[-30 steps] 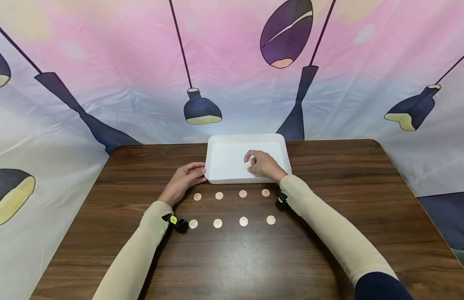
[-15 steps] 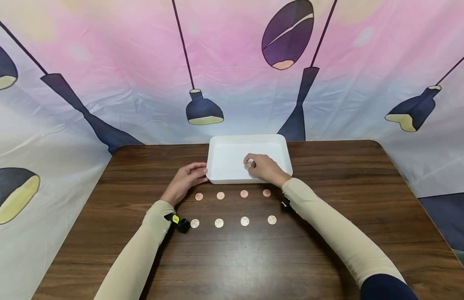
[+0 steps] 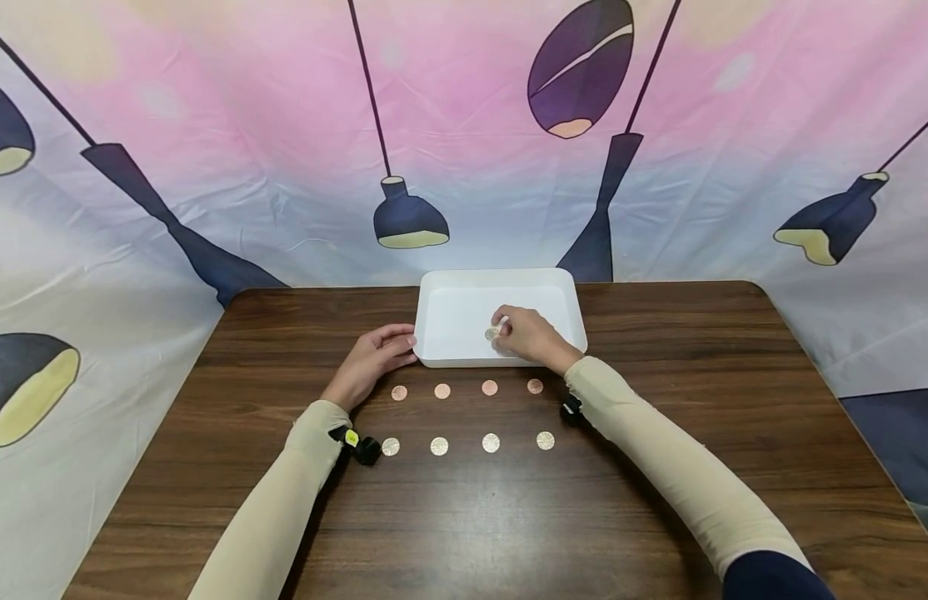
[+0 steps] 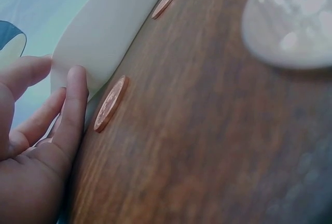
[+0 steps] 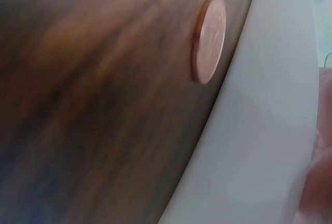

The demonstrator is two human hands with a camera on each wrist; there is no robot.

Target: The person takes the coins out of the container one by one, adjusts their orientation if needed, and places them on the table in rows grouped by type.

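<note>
My right hand (image 3: 537, 337) is over the white tray (image 3: 464, 363) and pinches a pale, gold-silver coin (image 3: 491, 333) between thumb and fingertips. In the right wrist view the tray wall (image 5: 249, 130) hides most of that hand, and the pinched coin is not visible there. At the tray's left side, my left hand (image 3: 370, 358) touches the edge with straight, relaxed fingers. The left wrist view shows its fingertips against the white wall (image 4: 109, 32), near a copper-coloured coin (image 4: 111, 105) lying on the wood.
Just in front of the tray runs a row of copper-coloured coins (image 3: 490, 387). Nearer the person lies a row of several pale coins (image 3: 491, 442). Everything sits on a brown wooden table (image 3: 659, 333), with a printed cloth (image 3: 479, 167) hanging behind.
The pinched coin has tilted and shifted slightly between the right fingertips, staying over the tray. My left hand has kept its place at the tray's edge.
</note>
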